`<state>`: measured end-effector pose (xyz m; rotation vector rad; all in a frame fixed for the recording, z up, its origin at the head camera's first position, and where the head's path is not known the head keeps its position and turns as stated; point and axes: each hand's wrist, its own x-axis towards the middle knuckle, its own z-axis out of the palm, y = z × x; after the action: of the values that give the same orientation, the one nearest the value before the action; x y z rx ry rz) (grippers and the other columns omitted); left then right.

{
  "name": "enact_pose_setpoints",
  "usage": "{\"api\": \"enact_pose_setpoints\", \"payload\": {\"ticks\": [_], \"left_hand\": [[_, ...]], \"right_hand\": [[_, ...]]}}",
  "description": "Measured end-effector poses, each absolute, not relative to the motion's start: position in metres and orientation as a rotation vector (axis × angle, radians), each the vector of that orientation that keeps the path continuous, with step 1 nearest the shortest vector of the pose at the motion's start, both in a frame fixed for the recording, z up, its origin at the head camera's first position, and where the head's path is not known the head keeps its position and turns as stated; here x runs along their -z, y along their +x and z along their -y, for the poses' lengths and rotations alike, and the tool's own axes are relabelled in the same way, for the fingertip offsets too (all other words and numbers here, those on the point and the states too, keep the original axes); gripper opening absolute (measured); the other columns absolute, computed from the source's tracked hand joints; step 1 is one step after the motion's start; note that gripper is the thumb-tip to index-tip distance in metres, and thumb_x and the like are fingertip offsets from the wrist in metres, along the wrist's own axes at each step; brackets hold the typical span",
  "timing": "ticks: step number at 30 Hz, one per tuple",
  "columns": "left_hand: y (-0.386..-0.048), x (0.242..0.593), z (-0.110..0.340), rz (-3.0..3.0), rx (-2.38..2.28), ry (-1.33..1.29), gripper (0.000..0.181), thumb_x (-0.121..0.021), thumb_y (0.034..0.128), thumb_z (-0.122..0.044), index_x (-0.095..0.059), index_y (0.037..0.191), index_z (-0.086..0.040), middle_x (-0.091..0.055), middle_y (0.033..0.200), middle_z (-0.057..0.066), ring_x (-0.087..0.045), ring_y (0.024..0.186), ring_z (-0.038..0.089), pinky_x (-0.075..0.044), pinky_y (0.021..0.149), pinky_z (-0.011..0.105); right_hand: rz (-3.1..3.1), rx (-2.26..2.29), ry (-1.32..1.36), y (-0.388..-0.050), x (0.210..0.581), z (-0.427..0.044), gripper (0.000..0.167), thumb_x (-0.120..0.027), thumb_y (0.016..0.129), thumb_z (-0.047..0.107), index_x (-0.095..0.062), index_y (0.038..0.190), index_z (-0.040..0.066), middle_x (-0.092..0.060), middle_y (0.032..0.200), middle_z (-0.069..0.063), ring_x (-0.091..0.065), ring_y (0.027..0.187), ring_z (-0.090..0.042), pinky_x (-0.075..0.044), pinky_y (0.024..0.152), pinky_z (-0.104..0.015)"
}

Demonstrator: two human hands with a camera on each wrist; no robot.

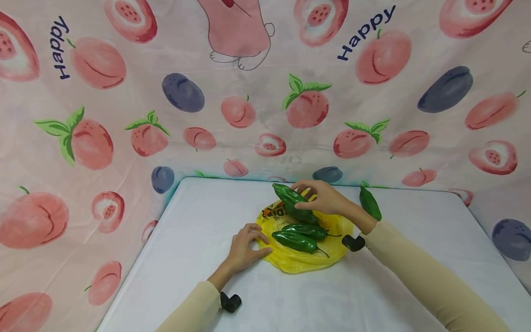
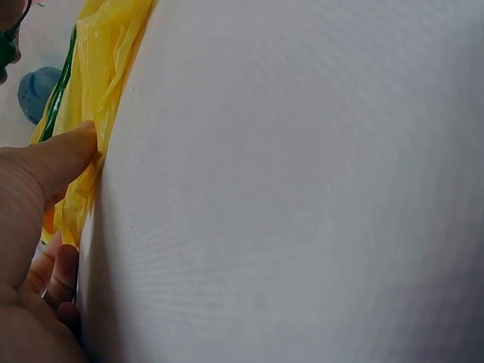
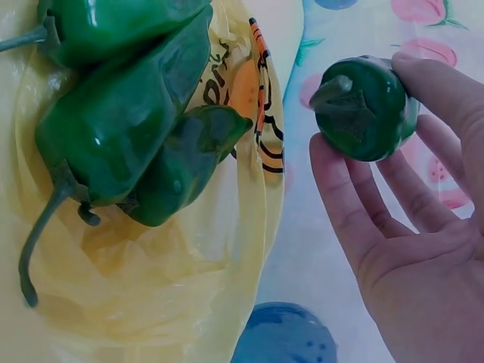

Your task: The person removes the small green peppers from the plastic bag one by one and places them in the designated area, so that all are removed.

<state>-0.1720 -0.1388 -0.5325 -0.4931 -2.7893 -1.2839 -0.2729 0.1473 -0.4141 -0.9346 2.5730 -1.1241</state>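
Observation:
A glossy green pepper (image 1: 285, 192) is pinched between the thumb and fingers of my right hand (image 1: 321, 197), raised above the far part of a yellow plastic bag (image 1: 290, 263). The right wrist view shows this pepper (image 3: 355, 113) stem-end on. Three more green peppers lie on the bag: one (image 1: 306, 215) below the held one, and two (image 1: 304, 229) side by side nearer the front. My left hand (image 1: 242, 246) grips the bag's left edge, its thumb on the yellow plastic (image 2: 102, 68) and the other fingers curled beside it, partly hidden.
Another green pepper (image 1: 369, 203) lies on the white table (image 1: 199, 207) to the right, beyond my right forearm. A fruit-print cloth (image 1: 249, 92) hangs behind the table's back edge. Black wrist cameras (image 1: 230, 302) sit on both wrists.

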Motion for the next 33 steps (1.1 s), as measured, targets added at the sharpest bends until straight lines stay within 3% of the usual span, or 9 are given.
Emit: {"api": "enact_pose_setpoints", "payload": {"ticks": [26, 33], "left_hand": [[-0.171, 0.533, 0.139, 2.775, 1.294, -0.508, 0.017, -0.086, 0.0846, -0.029, -0.075, 0.092, -0.019, -0.058, 0.126, 0.007, -0.053, 0.118, 0.027, -0.031, 0.091, 0.051], [-0.171, 0.533, 0.139, 2.772, 1.288, -0.509, 0.018, -0.087, 0.0844, -0.028, -0.075, 0.092, -0.017, -0.058, 0.125, 0.007, -0.054, 0.118, 0.027, -0.03, 0.091, 0.051]], "right_hand": [[-2.604, 1.235, -0.857, -0.275, 0.423, -0.172, 0.049, -0.082, 0.09, 0.027, -0.064, 0.134, 0.016, -0.067, 0.119, -0.01, -0.067, 0.097, -0.026, -0.057, 0.076, -0.038], [-2.595, 1.251, -0.818, -0.275, 0.424, -0.196, 0.05, -0.079, 0.092, 0.027, -0.061, 0.137, 0.013, -0.061, 0.132, -0.015, -0.065, 0.104, -0.03, -0.056, 0.079, -0.039]]}}
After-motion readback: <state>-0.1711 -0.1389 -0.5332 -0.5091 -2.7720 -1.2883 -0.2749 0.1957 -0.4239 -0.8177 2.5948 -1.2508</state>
